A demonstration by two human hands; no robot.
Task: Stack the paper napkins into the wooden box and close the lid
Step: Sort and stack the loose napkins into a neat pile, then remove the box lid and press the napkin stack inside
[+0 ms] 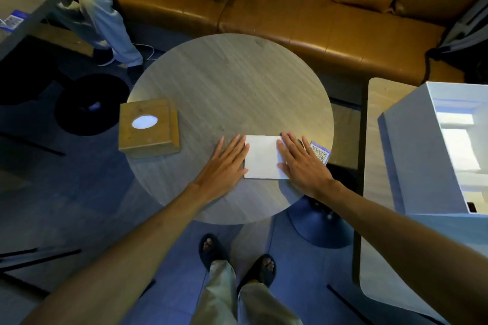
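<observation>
The napkins (264, 157) lie well right of the wooden box (148, 128) on the counter (232, 82). The left hand (224, 163) and right hand (301, 163) press flat on their edges, fingers (291, 140) spread. The loose stack may slide or fan apart when lifted.

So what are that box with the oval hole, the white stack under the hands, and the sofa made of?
The box looks like pale wood with a matte finish: grain and knots show on its top. The white stack seems to be paper napkins, flat, dull and sharp-edged. The sofa appears to be tan leather or a faux version; its smooth surface catches glossy highlights.
</observation>
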